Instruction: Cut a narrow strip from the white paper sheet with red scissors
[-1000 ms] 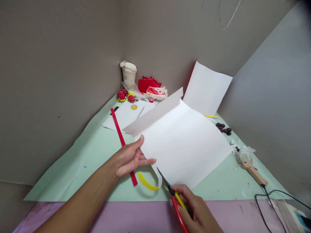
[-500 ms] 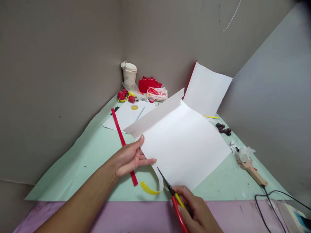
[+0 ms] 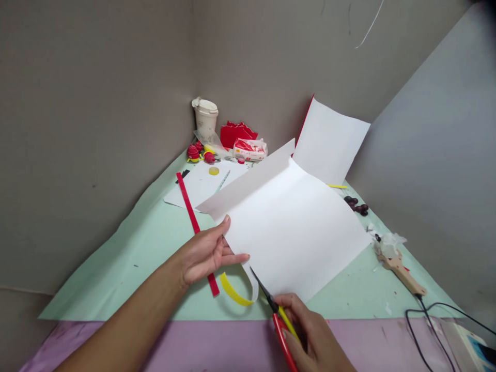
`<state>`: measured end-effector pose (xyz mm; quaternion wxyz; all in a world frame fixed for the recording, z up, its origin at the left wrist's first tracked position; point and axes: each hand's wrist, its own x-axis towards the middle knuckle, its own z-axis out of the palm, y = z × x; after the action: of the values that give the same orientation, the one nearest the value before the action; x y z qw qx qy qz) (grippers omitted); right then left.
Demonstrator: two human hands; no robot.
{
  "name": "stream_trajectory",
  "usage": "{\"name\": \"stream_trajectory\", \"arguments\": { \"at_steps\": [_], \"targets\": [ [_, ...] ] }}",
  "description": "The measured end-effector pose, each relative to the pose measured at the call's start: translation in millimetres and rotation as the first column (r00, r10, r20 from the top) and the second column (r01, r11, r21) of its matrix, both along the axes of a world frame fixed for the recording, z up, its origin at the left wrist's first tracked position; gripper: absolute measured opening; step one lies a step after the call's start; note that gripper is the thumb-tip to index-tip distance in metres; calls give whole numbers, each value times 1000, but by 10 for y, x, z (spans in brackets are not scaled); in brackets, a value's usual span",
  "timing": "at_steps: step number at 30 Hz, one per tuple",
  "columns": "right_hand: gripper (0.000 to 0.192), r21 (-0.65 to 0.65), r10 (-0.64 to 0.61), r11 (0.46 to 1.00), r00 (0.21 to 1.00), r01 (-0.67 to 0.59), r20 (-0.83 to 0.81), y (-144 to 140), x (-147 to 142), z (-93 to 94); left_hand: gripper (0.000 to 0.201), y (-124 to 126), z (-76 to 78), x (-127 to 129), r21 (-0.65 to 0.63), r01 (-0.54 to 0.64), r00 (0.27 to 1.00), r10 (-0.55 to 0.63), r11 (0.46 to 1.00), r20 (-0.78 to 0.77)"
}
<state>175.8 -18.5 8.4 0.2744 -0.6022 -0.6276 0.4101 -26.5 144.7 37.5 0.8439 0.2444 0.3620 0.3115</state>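
The left hand (image 3: 207,257) pinches the left edge of the white sheet (image 3: 290,227) between thumb and fingers; the right hand (image 3: 312,330) is wrapped around the red and yellow handles of the scissors (image 3: 274,308). The white sheet extends rightward and away from the left grip, its far-left side bent into a shaded flap. The blade tips sit at the near-left edge of the sheet, just below the left fingertips, where a narrow strip (image 3: 237,294), white on one face and yellow on the other, curls down. A red strip (image 3: 188,204) passes beneath the left hand. The work surface is a pale green cover (image 3: 147,258), bordered on the near side by a purple surface (image 3: 213,343). At the far end stand a lidded cup (image 3: 205,119) and a wipes packet (image 3: 250,151). At right lie dark beads (image 3: 356,205) and a beige corded tool (image 3: 401,271). Grey walls (image 3: 116,93) meet behind the cup; a second sheet (image 3: 333,139) stands tilted near the wall.
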Motion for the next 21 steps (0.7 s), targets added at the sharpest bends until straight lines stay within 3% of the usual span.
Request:
{"name": "stream_trajectory", "arguments": {
  "at_steps": [6,13,21],
  "targets": [
    [28,-11,-22,1000,1000,22,-13,-5,-17,6,39,-8,-11,-1,2,3,1000,-2,1000,-3],
    [25,-22,69,997,997,-70,-18,-3,45,8,42,3,-42,-1,3,-1,999,1,1000,36],
    [24,-28,63,998,997,-64,-34,-10,70,-14,35,64,6,-28,29,-108,993,107,994,49]
  ]
}}
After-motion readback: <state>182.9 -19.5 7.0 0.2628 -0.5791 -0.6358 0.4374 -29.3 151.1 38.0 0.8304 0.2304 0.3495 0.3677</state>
